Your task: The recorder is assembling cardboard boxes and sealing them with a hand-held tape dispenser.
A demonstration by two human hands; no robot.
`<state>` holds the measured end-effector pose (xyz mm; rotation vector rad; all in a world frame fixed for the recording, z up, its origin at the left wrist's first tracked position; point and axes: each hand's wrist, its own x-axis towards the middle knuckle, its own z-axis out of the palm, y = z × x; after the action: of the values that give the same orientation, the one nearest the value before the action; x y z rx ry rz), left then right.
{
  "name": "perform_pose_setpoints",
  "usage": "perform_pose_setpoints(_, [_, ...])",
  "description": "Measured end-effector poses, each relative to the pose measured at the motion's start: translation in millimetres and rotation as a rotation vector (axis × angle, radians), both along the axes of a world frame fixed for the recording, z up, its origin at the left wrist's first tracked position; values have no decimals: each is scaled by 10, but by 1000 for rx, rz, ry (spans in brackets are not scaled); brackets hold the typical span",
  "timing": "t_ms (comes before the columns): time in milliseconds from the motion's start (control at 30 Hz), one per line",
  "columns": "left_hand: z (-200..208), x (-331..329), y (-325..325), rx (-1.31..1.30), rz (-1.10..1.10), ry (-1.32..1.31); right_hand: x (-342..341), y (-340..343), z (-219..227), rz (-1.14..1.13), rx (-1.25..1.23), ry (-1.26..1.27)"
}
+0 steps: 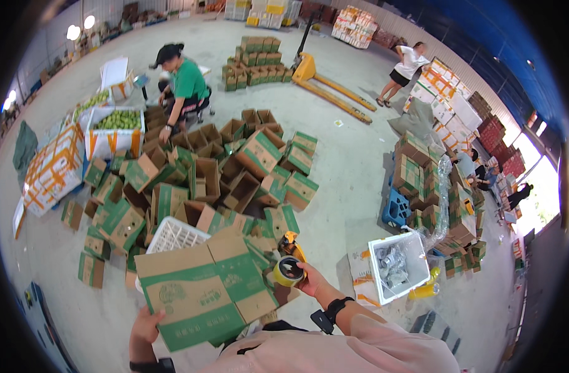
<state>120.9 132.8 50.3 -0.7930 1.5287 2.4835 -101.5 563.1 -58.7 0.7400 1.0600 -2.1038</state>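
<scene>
My left hand (146,326) grips the lower left edge of a green and brown cardboard box (200,292), held flat in front of my chest with its flaps spread. My right hand (309,280) holds a tape dispenser with a yellow roll of tape (288,270) against the box's right side. An orange part of the dispenser sticks up just above the roll.
A heap of open green and brown boxes (204,180) covers the floor ahead, with a white plastic crate (172,235) at its near edge. A person in a green shirt (185,84) crouches behind it. A white foam box (399,266) sits right; a yellow pallet jack (325,81) stands farther back.
</scene>
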Motion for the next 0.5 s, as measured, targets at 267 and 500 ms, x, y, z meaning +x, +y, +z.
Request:
perform_pose_setpoints(267, [77,-186,-6,-777,-225,158,-162,-131,713,515,452,661])
perform_pose_setpoints(500, [717,-350,707,-572,346,337,549,-451,1851,1056,312,1175])
